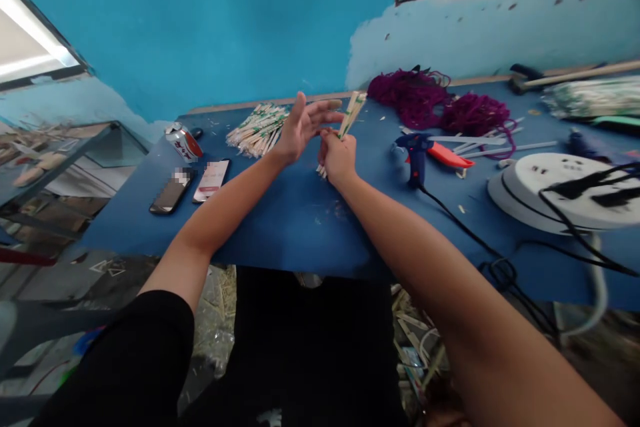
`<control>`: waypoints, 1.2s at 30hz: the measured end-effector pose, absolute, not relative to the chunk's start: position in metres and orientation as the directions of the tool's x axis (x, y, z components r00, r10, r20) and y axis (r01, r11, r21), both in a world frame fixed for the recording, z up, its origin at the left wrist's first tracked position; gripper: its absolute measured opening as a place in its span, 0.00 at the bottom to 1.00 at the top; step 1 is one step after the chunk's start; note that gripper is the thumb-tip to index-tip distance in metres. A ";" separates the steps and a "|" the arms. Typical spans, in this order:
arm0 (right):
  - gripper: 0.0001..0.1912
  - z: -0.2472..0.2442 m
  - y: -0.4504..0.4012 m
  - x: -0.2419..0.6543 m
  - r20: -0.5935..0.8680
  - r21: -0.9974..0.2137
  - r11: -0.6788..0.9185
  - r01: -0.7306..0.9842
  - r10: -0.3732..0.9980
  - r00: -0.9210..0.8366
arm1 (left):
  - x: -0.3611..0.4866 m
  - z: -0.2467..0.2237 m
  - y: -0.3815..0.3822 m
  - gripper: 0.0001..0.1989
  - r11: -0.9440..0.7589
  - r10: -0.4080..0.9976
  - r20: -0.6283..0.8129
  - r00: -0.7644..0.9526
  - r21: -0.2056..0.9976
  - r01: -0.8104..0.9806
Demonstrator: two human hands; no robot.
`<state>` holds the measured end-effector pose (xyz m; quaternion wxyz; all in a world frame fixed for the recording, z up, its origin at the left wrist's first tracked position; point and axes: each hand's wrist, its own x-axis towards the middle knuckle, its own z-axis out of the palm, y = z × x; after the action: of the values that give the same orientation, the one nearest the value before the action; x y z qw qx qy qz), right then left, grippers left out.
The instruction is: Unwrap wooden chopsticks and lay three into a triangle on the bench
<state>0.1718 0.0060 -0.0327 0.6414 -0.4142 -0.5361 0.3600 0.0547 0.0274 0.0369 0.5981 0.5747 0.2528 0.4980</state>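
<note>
Head view: right hand (338, 159) fisted round a stick bundle (351, 113), held tilted above the table (300, 213); left hand (303, 125) spread open, fingertips by the bundle.

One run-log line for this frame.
right hand: gripping stick bundle | left hand: open beside bundle | stick pile behind | glue gun right

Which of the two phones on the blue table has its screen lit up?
The phone nearer the left hand: its screen glows white and pink. The other phone, farther left beside it, is dark.
</note>
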 end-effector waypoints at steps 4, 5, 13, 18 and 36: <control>0.29 -0.032 0.003 0.181 0.322 -0.938 0.342 -0.051 0.919 0.225 | 0.073 0.031 0.018 0.33 -0.153 0.835 0.278 0.474 0.946 -0.286; 0.28 -0.032 0.002 0.180 0.321 -0.940 0.337 -0.043 0.923 0.214 | 0.075 0.030 0.018 0.30 -0.168 0.829 0.295 0.475 0.942 -0.291; 0.18 -0.044 0.006 0.158 0.293 -0.956 0.291 0.031 0.952 0.092 | 0.062 0.016 0.018 0.34 -0.357 0.808 0.394 0.438 0.919 -0.168; 0.17 -0.046 0.007 0.166 0.308 -0.950 0.305 0.074 0.951 0.035 | 0.050 -0.001 0.030 0.33 -0.502 0.692 0.471 0.547 0.859 -0.104; 0.28 -0.021 -0.035 0.181 0.121 -0.988 0.136 0.073 0.976 -0.181 | 0.028 0.046 0.000 0.14 -0.209 0.842 0.340 0.418 0.921 -0.327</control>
<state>0.1806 -0.0351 -0.0205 0.4633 -0.4412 -0.5943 0.4874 0.0278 -0.0005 0.0457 0.5909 0.5998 0.2146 0.4949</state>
